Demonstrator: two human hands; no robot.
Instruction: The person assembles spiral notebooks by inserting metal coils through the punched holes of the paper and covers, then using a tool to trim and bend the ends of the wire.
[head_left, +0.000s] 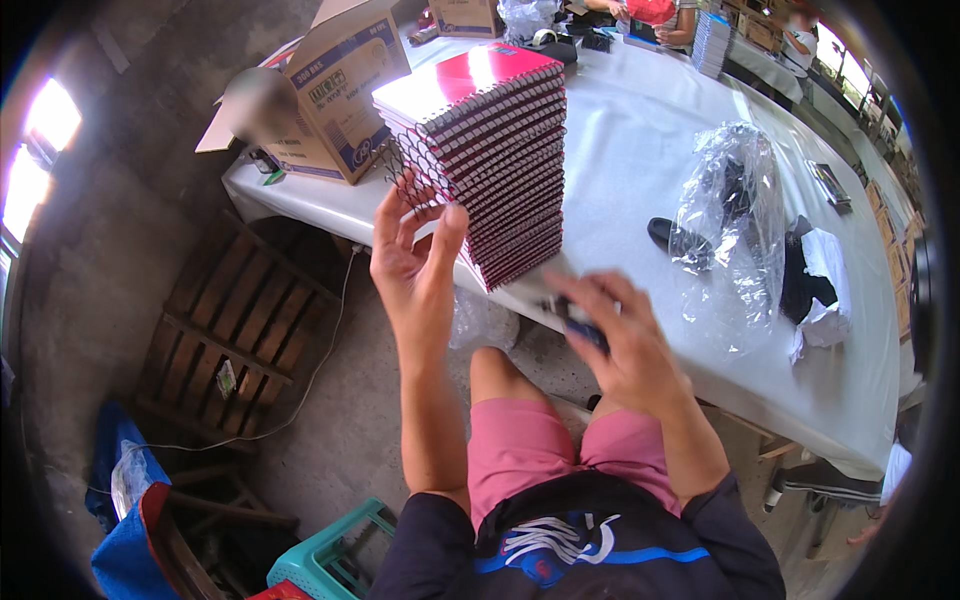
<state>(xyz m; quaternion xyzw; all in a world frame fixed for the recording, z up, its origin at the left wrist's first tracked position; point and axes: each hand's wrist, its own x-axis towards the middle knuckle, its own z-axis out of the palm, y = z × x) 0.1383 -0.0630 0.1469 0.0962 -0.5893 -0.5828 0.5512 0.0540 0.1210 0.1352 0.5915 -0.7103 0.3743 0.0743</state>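
Note:
A tall stack of spiral-bound notebooks point(500, 150) with red covers stands at the table's near edge, its rows of wire binding facing me. Black wire loops point(408, 165) stick out at its left corner. My left hand point(410, 260) is raised beside that corner, thumb and fingers apart, fingertips close to the loops; whether they touch cannot be made out. My right hand point(630, 345), smeared by motion, is closed round a small hand tool point(588, 333) with a dark handle, just right of the stack's foot. Blur hides the tool's exact kind.
An open cardboard box point(340, 100) stands left of the stack. Clear plastic wrapping point(735, 240) and dark items lie on the white-covered table point(620, 170). Other people work at the far end near another notebook stack point(710, 45). A wooden pallet point(235, 330) and teal stool point(335, 550) are at left.

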